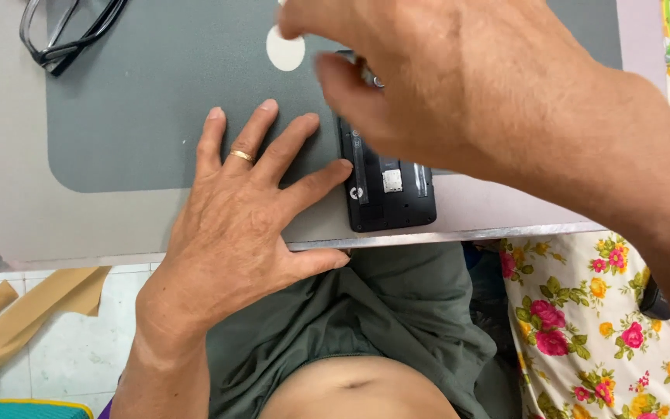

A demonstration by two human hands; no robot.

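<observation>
Saw one small black phone [388, 194] lying back-up with cover off near the front edge of the table [9, 194], partly on the grey mat [157, 116]; open back compartment held a small white card and dark parts, upper half hidden under the right hand. Left hand [234, 225] lay flat, fingers spread on mat and table edge, index fingertip touching the phone's left side, thumb hooked under the table rim; one gold ring on the ring finger. Right hand [443, 85] hovered over the phone's top, blurred, fingers curled and drawn together; could not tell if pinching anything, only a faint glint at the fingertips. One white round disc [284, 53] on the mat, partly covered by right fingertips. One pair of black glasses [63, 35] at top left, cut off by the frame. Floral cloth [591, 326] at right, brown paper strips [17, 310] on the floor at left, both cropped. Two hands, one phone, one disc counted.
</observation>
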